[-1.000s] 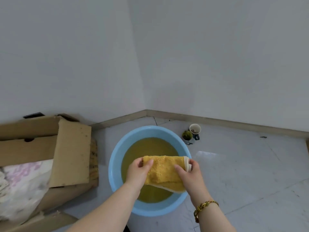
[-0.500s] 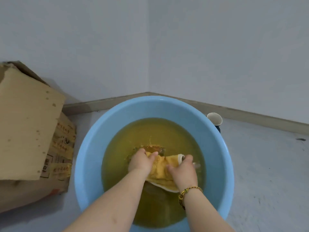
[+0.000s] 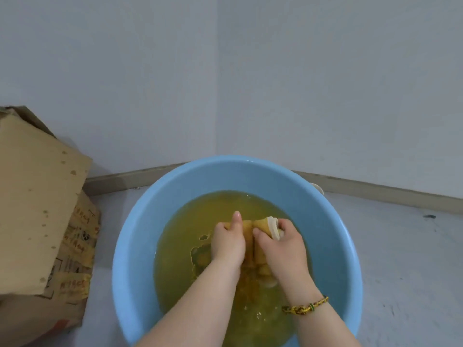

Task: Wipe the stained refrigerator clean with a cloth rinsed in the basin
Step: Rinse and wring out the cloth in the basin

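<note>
Single view, head-worn, wide-angle. Faces forward and steeply down toward a wall corner (image 3: 216,96). Set close above the blue basin (image 3: 135,246), which fills the lower centre; forearms (image 3: 200,296) enter from the bottom edge; cardboard box (image 3: 37,196) at left margin

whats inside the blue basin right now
The blue basin holds murky yellow water, and both the left hand and right hand grip a yellow cloth bunched at the surface. The cloudy water hides the basin's bottom and the cloth's lower part.
</note>
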The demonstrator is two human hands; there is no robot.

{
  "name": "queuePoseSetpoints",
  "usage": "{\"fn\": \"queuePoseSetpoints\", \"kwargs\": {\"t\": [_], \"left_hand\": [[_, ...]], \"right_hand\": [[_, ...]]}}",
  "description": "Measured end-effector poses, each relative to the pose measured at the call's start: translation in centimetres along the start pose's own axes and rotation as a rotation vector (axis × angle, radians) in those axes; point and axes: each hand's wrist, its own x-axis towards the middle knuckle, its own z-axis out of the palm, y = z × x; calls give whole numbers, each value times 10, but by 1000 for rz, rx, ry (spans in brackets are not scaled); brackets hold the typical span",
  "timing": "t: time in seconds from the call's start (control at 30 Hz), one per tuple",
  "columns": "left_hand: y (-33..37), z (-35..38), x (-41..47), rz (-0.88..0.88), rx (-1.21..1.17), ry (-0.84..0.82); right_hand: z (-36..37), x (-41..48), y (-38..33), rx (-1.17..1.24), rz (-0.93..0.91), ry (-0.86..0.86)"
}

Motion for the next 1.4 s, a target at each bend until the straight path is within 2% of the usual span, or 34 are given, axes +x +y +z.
{"fn": "queuePoseSetpoints", "kwargs": {"t": [0.1,0.17,0.3,0.37,0.47,0.57,0.67,0.8,0.83,0.9,1.0,1.1,1.17,1.23,1.33,1.4], "left_hand": [[21,-1,-10,149,-226,-14],[25,-1,-17,234,-308,-34],[26,-1,-32,366,-232,-6],[23,-6,-30,327,-250,-14],[18,-11,-26,146,-368,-99],[16,-2,-35,156,-343,-193],[16,3,-45,230,-293,-197],[18,-6,-35,117,-385,-207],[19,-6,-36,90,-390,-243],[18,-1,-44,97,-351,-342],[26,5,-55,163,-361,-466],[38,-8,-44,182,-404,-441],[42,-17,-37,193,-415,-393],[43,-20,-35,228,-401,-367],[48,-17,-34,278,-387,-349],[52,-16,-37,274,-440,-409]], "right_hand": [[8,-17,-24,87,-154,114],[9,-14,-30,64,-184,172],[3,1,-30,117,-120,205],[7,-15,-27,58,-177,210],[14,-41,-21,-54,-293,222],[2,-14,-17,-53,-186,219],[-11,-3,-20,58,-99,227],[5,-46,-20,-100,-304,280],[4,-43,-16,-123,-298,282],[-8,-18,-8,-170,-144,230],[-32,7,-6,-2,17,168],[-53,8,-3,288,77,91],[-68,1,7,360,67,-25],[-76,-9,13,224,-102,-100],[-60,-19,14,-303,-381,-248],[-41,-18,15,-398,-469,-271]]}}
